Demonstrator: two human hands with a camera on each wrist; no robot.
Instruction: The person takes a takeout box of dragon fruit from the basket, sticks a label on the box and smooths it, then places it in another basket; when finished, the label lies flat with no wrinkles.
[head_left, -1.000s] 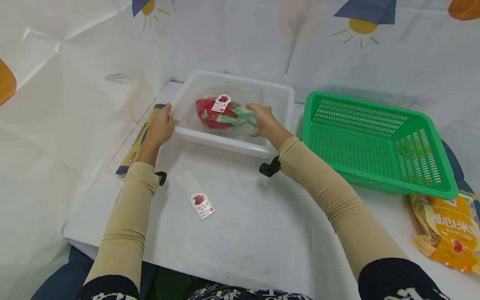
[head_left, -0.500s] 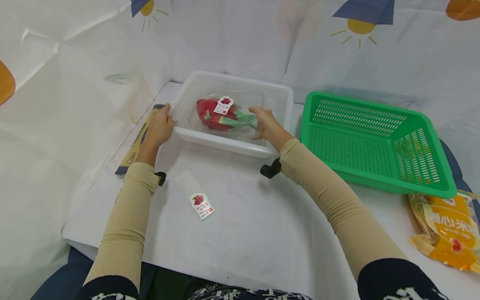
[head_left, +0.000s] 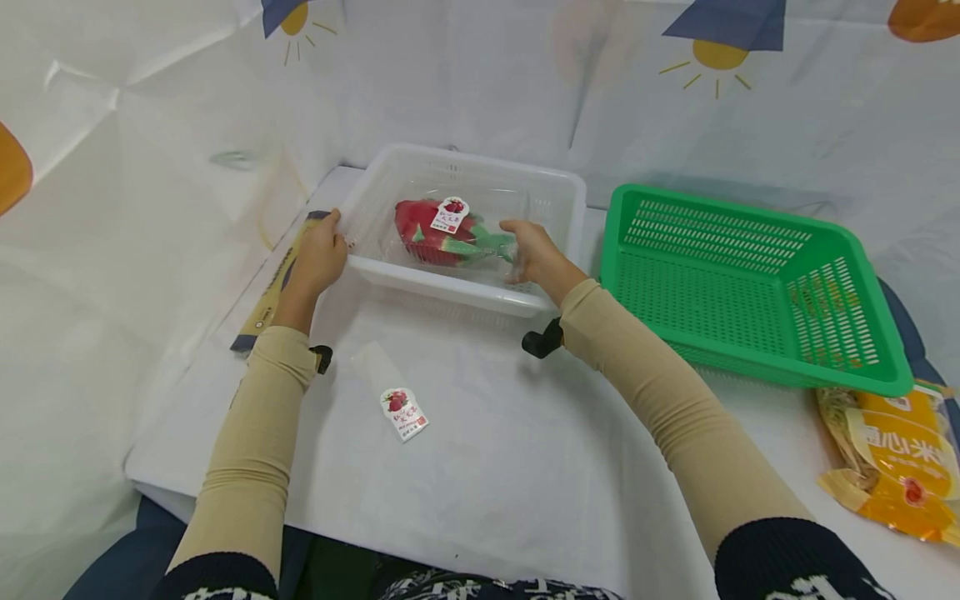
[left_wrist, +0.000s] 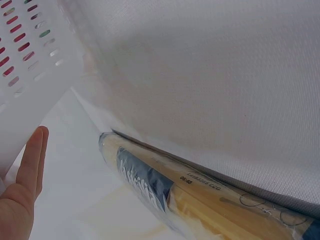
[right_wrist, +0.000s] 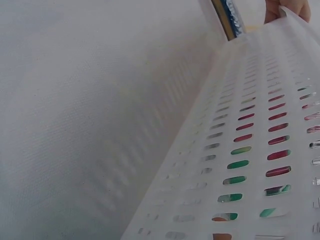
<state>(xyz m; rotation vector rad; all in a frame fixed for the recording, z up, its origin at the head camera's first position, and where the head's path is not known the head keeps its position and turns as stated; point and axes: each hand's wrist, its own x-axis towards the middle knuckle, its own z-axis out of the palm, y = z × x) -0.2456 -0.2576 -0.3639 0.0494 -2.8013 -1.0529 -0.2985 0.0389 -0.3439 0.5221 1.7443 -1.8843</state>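
Note:
A red dragon fruit point(head_left: 420, 225) with green leaf tips sits in a clear plastic box point(head_left: 498, 198) bearing a white label point(head_left: 451, 215). The box is inside a white slotted basket point(head_left: 450, 287). My right hand point(head_left: 536, 254) reaches over the basket's near right side and grips the right end of the box. At the left corner my left hand point(head_left: 321, 252) holds the basket's rim, its fingers point(left_wrist: 32, 162) along the outer wall in the left wrist view. Through the slots of the basket point(right_wrist: 260, 200), red and green show in the right wrist view.
A green basket point(head_left: 697, 300) stands to the right, an orange food bag point(head_left: 903, 467) partly under it. A loose label point(head_left: 404, 412) lies in front of the white basket. Left of that basket lies a long yellow-and-blue packet point(left_wrist: 165, 185). White sheeting point(head_left: 450, 75) hangs behind.
The box with the dragon fruit has shifted slightly right and toward the near side in the white basket, with my right hand on it. My left hand keeps its place on the rim.

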